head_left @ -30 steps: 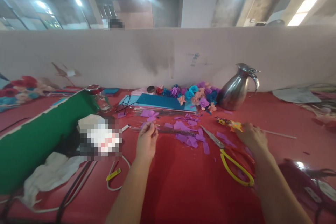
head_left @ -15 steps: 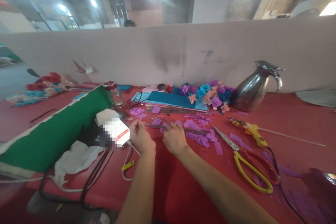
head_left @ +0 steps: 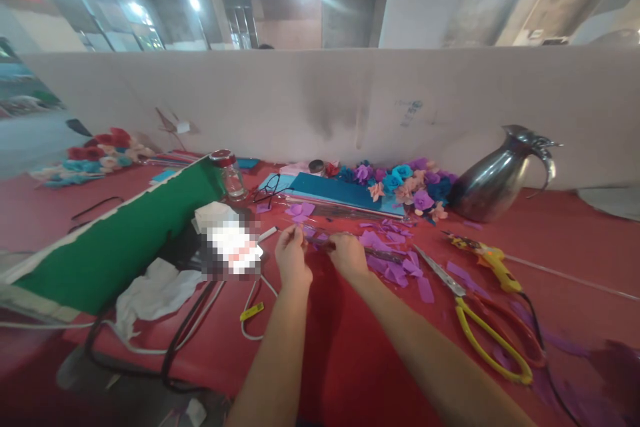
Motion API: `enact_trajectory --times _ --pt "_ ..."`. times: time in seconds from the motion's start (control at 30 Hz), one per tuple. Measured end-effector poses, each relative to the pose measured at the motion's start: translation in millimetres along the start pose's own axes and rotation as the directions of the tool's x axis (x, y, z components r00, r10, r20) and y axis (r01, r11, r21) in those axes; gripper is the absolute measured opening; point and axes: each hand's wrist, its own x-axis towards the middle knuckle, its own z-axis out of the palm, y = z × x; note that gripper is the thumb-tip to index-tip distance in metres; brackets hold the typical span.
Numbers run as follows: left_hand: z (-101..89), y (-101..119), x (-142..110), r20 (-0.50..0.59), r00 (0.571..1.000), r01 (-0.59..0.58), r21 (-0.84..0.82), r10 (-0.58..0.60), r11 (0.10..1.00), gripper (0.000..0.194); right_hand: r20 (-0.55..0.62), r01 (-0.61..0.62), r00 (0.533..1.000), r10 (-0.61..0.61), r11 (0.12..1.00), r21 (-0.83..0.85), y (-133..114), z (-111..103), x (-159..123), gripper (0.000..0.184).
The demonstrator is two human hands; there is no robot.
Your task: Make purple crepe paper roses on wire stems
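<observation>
My left hand [head_left: 294,259] is raised just over the red table, its thumb and fingertips pinched together; whatever they hold is too small to make out. Close on its right, my right hand [head_left: 350,255] has its fingers curled round a thin dark stick [head_left: 385,255]. One end of the stick points toward the left fingertips, and the other shows beyond the right hand. Scraps of purple paper [head_left: 373,240] lie around and behind the right hand. A purple petal shape [head_left: 300,211] rests behind the left fingers.
Scissors [head_left: 467,303] and a yellow glue gun [head_left: 495,265] lie to the right. A steel jug [head_left: 493,180], paper flowers [head_left: 400,180] and blue sheets [head_left: 330,190] stand at the back. Left are a glass jar [head_left: 233,180], green board [head_left: 125,233], blurred phone [head_left: 234,247] and cables [head_left: 175,347].
The view has swung slightly left, so everything sits farther right. My left hand has moved closer to my right hand, and a white rod beside the phone has come into sight.
</observation>
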Motion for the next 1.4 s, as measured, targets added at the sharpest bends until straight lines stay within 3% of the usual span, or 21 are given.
enact_trajectory --times 0.1,0.23,0.53,0.9,1.4 --pt "0.4 -2.0 -1.8 0.024 0.996 0.091 0.034 -0.092 0.995 0.034 0.011 -0.030 1.000 0.030 0.998 0.053 3.4 0.3 3.5 0.019" --pt "0.5 -2.7 -3.7 0.036 0.991 0.128 0.038 -0.129 0.991 0.030 0.040 -0.023 0.999 0.019 0.994 0.103 7.3 -3.5 7.6 0.022" --pt "4.0 -1.3 -6.7 -0.028 0.988 0.153 0.061 -0.152 0.986 0.015 0.038 -0.044 0.999 0.038 0.984 0.173 12.8 -2.2 12.3 0.018" --pt "0.6 -6.9 -2.4 0.010 0.992 0.125 0.063 -0.125 0.990 0.022 0.073 0.004 0.997 -0.021 0.974 0.225 18.5 -5.0 17.1 0.021" --pt "0.3 -7.1 -1.2 -0.022 0.990 0.143 0.048 -0.142 0.989 0.022 0.103 0.004 0.994 -0.041 0.944 0.331 26.5 -4.0 16.8 0.015"
